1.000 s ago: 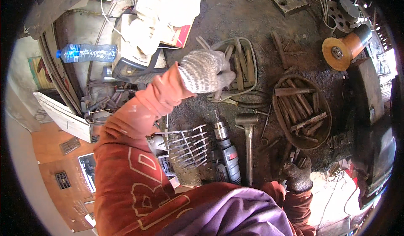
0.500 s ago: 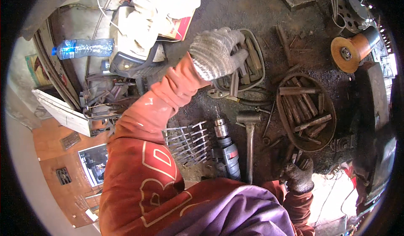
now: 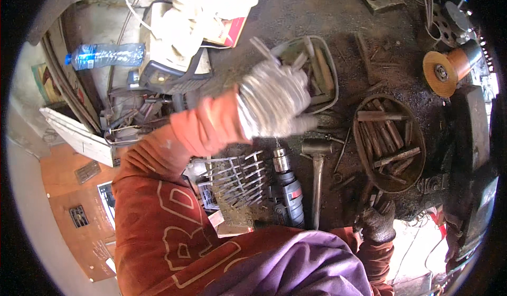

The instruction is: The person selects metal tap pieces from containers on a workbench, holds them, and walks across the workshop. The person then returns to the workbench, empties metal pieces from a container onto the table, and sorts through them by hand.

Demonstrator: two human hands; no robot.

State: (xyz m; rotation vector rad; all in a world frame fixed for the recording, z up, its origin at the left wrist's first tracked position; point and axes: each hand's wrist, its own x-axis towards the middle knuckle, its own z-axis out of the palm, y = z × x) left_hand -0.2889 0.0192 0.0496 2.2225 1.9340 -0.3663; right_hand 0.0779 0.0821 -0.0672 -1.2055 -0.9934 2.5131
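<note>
My left hand [image 3: 277, 98], in a grey knitted glove, is smeared by motion beside the near left side of a green-rimmed tray [image 3: 334, 79] of metal bars. A flat grey metal bar [image 3: 262, 50] sticks out from its far side, apparently gripped in the fingers. My right hand [image 3: 377, 221], in a dark, dirty glove, is closed at the near right, below an oval pan [image 3: 361, 161] of rusty metal bars. Dark and shiny metal ends show at its fingers; what they belong to cannot be made out.
A cordless drill [image 3: 289, 193] and a hammer [image 3: 317, 185] lie near my body, beside a rack of metal bars [image 3: 237, 177]. At the right stands an orange-brown disc on a spindle [image 3: 438, 73]. A plastic bottle [image 3: 108, 56] lies at the far left.
My left hand has come out of the tray, moving toward me, with a metal bar now showing at its fingers. The right hand stays almost where it was.
</note>
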